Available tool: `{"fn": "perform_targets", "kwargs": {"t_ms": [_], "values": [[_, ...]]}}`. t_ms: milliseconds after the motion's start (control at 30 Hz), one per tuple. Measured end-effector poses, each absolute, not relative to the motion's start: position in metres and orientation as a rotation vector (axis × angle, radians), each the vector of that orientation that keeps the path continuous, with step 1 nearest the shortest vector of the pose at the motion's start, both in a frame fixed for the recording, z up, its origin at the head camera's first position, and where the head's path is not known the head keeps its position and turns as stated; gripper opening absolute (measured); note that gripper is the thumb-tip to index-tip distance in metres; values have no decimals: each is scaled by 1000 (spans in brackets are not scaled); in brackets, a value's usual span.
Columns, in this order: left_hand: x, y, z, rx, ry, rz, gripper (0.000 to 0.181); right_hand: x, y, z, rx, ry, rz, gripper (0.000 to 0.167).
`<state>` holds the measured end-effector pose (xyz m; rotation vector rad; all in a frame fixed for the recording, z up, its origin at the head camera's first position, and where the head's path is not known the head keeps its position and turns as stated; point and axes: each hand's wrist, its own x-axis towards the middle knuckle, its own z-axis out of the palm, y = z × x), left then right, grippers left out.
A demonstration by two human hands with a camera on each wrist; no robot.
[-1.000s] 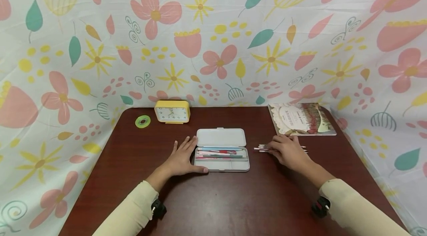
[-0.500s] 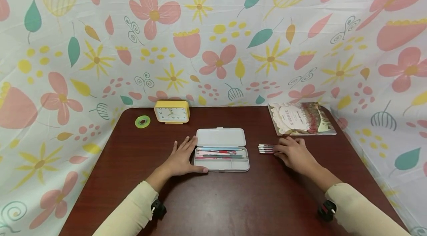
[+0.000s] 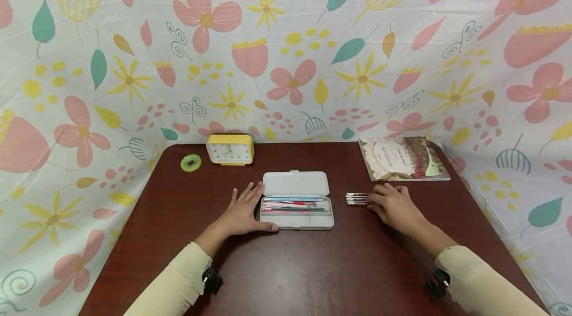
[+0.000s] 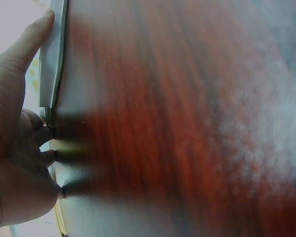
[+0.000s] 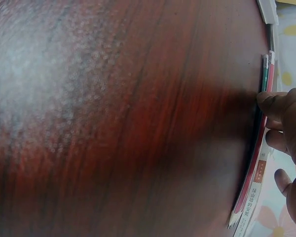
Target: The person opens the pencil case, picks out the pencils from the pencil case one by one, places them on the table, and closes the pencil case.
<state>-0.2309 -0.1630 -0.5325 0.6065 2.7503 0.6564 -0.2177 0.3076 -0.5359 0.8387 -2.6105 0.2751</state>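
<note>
An open white pencil case (image 3: 296, 184) lies in mid-table in the head view, with several pencils and pens (image 3: 292, 203) in its upper compartment. My left hand (image 3: 243, 214) lies spread along the case's left side, its thumb at the front left corner; the left wrist view shows that thumb against the case wall (image 4: 50, 74). Right of the case, several pencils (image 3: 356, 199) lie side by side on the table, their left ends nearly even. My right hand (image 3: 395, 209) pinches this row and covers its right part. In the right wrist view the thumb presses the pencils (image 5: 251, 168) from the front.
A yellow alarm clock (image 3: 230, 150) and a green roll of tape (image 3: 190, 162) are at the back left of the brown table (image 3: 286, 271). At the back right lies a book (image 3: 404, 159), just behind my right hand. A floral cloth (image 3: 286, 33) hangs behind and around the table.
My right hand has shifted slightly right along the pencils. Their left ends, uneven one second ago, now line up. Left hand and pencil case have stayed put.
</note>
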Motion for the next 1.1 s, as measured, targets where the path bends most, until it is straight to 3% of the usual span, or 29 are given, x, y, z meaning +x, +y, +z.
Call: {"fn": "perform_targets", "kwargs": {"t_ms": [633, 1100], "values": [[-230, -163, -532, 601, 2750, 652, 135, -219, 301, -535, 833, -2603, 299, 15], [-230, -163, -532, 597, 2744, 667, 135, -232, 238, -521, 920, -2645, 287, 14]]}}
